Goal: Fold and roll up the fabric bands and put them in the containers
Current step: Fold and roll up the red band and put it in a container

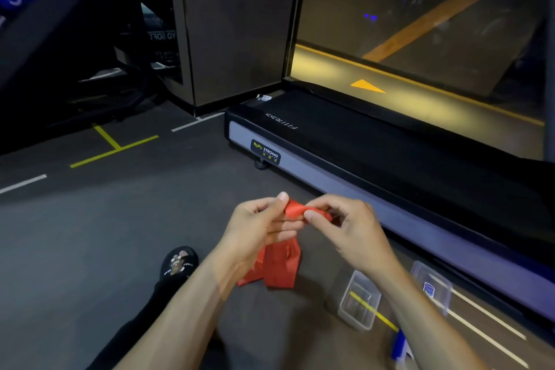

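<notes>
One red fabric band [282, 261] is hanging in front of the person, its long axis running roughly top to bottom: the upper end is bunched between the two hands and the lower end is trailing down towards the dark floor [90, 234], where it is splaying into two flaps. The left hand [261, 225] is pinching the top of the band with its thumb raised and its fingers curled round the cloth. The right hand [345, 222] is pinching the same bunched end from the other side, thumb and forefinger closed on the fabric, so the two hands are sitting just beside each other.

Two clear plastic containers are standing on the floor to the right of the band: the nearer container [359, 300] is lying under the right forearm, and the farther container [432, 285] (with a blue label on it) is sitting close to the treadmill [360, 141]. The treadmill's deck is stretching diagonally from centre to the right edge. A foot in a black slipper [179, 263] is resting on the floor left of the band.
</notes>
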`<state>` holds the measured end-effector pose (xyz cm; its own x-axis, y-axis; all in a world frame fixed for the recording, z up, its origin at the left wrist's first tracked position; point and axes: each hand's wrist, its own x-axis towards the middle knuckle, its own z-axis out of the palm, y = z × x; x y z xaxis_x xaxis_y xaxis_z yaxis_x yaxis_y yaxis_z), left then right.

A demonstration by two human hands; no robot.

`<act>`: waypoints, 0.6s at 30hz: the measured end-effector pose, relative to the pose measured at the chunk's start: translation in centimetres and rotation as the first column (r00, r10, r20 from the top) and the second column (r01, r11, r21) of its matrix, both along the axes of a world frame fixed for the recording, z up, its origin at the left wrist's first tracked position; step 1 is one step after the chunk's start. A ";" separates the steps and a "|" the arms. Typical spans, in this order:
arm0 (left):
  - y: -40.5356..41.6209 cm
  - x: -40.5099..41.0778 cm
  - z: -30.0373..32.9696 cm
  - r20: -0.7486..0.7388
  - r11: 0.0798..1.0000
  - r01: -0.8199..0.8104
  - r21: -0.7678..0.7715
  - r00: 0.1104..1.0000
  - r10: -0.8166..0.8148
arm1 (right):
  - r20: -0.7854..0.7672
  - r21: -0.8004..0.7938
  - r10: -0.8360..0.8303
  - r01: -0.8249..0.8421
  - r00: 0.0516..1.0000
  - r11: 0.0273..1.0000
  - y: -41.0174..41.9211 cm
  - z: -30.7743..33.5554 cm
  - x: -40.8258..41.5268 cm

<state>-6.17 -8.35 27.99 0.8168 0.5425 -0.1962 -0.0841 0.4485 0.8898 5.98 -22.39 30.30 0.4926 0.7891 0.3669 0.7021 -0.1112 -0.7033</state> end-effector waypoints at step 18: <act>-0.4 -0.2 -0.7 0.188 0.832 -0.171 0.528 0.979 0.082 | -0.481 -0.021 -0.003 -0.008 0.877 1.000 -0.8 1.8 -0.7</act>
